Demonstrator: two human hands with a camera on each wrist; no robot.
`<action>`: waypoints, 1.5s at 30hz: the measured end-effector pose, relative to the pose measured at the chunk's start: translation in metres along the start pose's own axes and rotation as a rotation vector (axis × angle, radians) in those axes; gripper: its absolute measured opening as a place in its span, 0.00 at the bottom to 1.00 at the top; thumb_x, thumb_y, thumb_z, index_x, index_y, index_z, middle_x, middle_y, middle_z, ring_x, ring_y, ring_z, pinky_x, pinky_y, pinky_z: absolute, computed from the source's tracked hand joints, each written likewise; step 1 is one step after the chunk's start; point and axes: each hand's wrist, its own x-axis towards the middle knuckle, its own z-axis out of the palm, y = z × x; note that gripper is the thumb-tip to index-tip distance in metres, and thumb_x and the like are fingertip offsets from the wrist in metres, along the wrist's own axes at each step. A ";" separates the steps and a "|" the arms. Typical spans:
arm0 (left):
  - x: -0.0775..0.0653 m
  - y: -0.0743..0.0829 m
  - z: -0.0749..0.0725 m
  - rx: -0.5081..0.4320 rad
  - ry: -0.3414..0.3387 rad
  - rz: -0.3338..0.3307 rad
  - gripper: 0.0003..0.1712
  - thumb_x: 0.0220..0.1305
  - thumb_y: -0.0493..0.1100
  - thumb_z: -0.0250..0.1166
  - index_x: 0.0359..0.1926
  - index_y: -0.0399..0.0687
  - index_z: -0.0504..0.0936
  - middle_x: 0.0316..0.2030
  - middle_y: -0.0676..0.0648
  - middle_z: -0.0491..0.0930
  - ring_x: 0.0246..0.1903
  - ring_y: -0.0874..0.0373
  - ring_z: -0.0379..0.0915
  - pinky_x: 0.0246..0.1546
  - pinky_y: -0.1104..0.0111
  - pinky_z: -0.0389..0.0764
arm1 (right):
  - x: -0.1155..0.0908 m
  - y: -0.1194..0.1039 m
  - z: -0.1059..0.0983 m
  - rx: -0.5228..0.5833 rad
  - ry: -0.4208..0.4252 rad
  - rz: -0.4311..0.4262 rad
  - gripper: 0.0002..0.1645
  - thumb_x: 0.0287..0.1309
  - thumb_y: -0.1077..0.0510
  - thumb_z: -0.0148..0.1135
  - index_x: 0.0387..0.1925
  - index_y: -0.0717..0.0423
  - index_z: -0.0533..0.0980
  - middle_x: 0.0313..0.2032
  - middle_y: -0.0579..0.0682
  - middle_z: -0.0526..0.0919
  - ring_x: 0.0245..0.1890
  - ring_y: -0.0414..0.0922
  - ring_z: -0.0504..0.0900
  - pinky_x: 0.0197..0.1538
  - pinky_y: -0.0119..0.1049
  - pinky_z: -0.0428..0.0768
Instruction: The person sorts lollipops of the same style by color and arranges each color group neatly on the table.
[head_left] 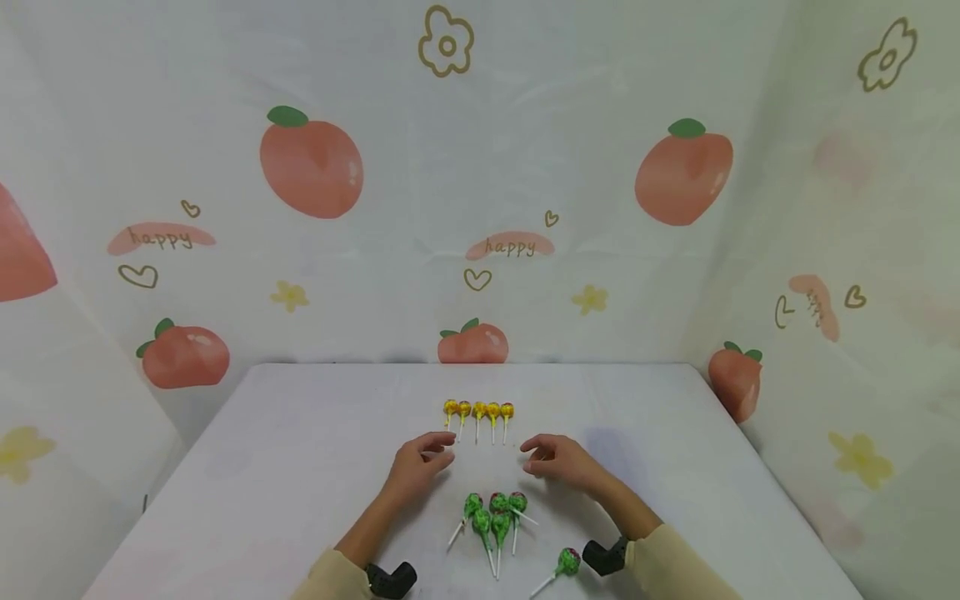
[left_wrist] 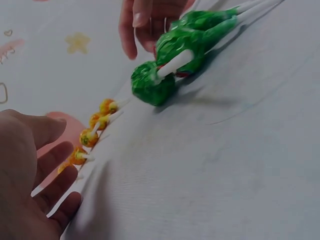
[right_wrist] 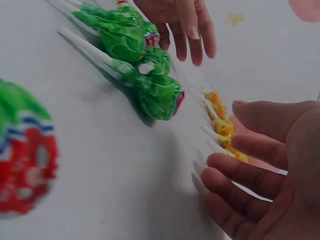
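A row of several yellow lollipops [head_left: 478, 410] lies toward the back of the white table, sticks pointing at me. My left hand [head_left: 418, 463] is just in front of the row's left end, its fingers loosely bent with nothing between them. Opposite it, my right hand [head_left: 561, 460] hovers near the row's right end, also holding nothing. Between my forearms lies a loose cluster of several green lollipops [head_left: 482, 523], some sticks crossing. One more green lollipop [head_left: 569, 561] lies apart, by my right wrist. In the right wrist view its red-and-green wrapper [right_wrist: 25, 155] looms large at the left.
The white table [head_left: 300, 433] meets a printed backdrop [head_left: 405, 275] with peaches and flowers at the rear and both sides. Black wrist cameras [head_left: 392, 579] sit on both wrists, the right one close to the lone green lollipop.
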 end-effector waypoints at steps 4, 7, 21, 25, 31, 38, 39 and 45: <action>-0.010 0.003 0.000 -0.011 -0.085 0.053 0.15 0.64 0.41 0.66 0.52 0.44 0.83 0.45 0.49 0.82 0.44 0.53 0.76 0.42 0.66 0.77 | -0.006 0.000 0.003 -0.008 -0.048 0.018 0.16 0.60 0.55 0.66 0.47 0.59 0.79 0.31 0.45 0.81 0.30 0.43 0.77 0.34 0.38 0.74; -0.017 0.006 0.001 -0.015 -0.140 0.062 0.15 0.63 0.42 0.66 0.50 0.44 0.83 0.43 0.49 0.83 0.41 0.55 0.76 0.38 0.68 0.76 | -0.010 0.000 0.005 -0.013 -0.075 0.026 0.15 0.60 0.55 0.67 0.47 0.58 0.79 0.30 0.45 0.80 0.30 0.44 0.75 0.32 0.38 0.73; -0.032 0.009 0.012 -0.005 -0.231 0.040 0.13 0.60 0.46 0.69 0.46 0.52 0.85 0.42 0.57 0.82 0.39 0.60 0.73 0.40 0.66 0.72 | -0.035 0.005 0.001 -0.054 -0.170 -0.062 0.13 0.57 0.57 0.68 0.43 0.57 0.80 0.24 0.43 0.76 0.23 0.37 0.70 0.28 0.32 0.69; -0.034 0.008 0.011 0.028 -0.235 0.078 0.13 0.59 0.46 0.70 0.46 0.54 0.86 0.40 0.57 0.81 0.39 0.59 0.71 0.41 0.65 0.71 | -0.045 0.007 -0.007 -0.046 -0.263 -0.067 0.12 0.55 0.56 0.70 0.40 0.55 0.80 0.23 0.41 0.75 0.22 0.35 0.69 0.28 0.30 0.68; -0.035 0.006 0.011 0.075 -0.231 0.120 0.13 0.56 0.46 0.71 0.44 0.57 0.87 0.37 0.58 0.79 0.38 0.60 0.70 0.41 0.66 0.69 | -0.057 0.007 -0.016 -0.061 -0.405 -0.040 0.10 0.53 0.56 0.72 0.36 0.52 0.80 0.21 0.40 0.75 0.21 0.34 0.69 0.28 0.28 0.67; -0.036 0.006 0.010 0.084 -0.268 0.130 0.13 0.56 0.47 0.72 0.44 0.58 0.87 0.38 0.58 0.78 0.40 0.58 0.70 0.43 0.64 0.69 | -0.067 0.005 -0.019 -0.091 -0.482 -0.049 0.11 0.50 0.57 0.74 0.33 0.52 0.78 0.22 0.38 0.74 0.23 0.32 0.70 0.29 0.28 0.67; -0.035 0.006 0.010 0.083 -0.275 0.134 0.13 0.56 0.47 0.72 0.45 0.57 0.87 0.38 0.58 0.79 0.41 0.58 0.70 0.43 0.64 0.69 | -0.067 0.005 -0.019 -0.091 -0.482 -0.051 0.11 0.49 0.57 0.74 0.33 0.52 0.78 0.21 0.37 0.74 0.23 0.32 0.70 0.29 0.27 0.67; -0.033 0.006 0.008 0.100 -0.299 0.142 0.13 0.58 0.48 0.71 0.46 0.58 0.87 0.41 0.62 0.81 0.42 0.61 0.71 0.45 0.64 0.70 | -0.073 0.005 -0.018 -0.087 -0.479 -0.076 0.11 0.48 0.57 0.74 0.32 0.52 0.79 0.22 0.36 0.74 0.23 0.31 0.70 0.29 0.27 0.68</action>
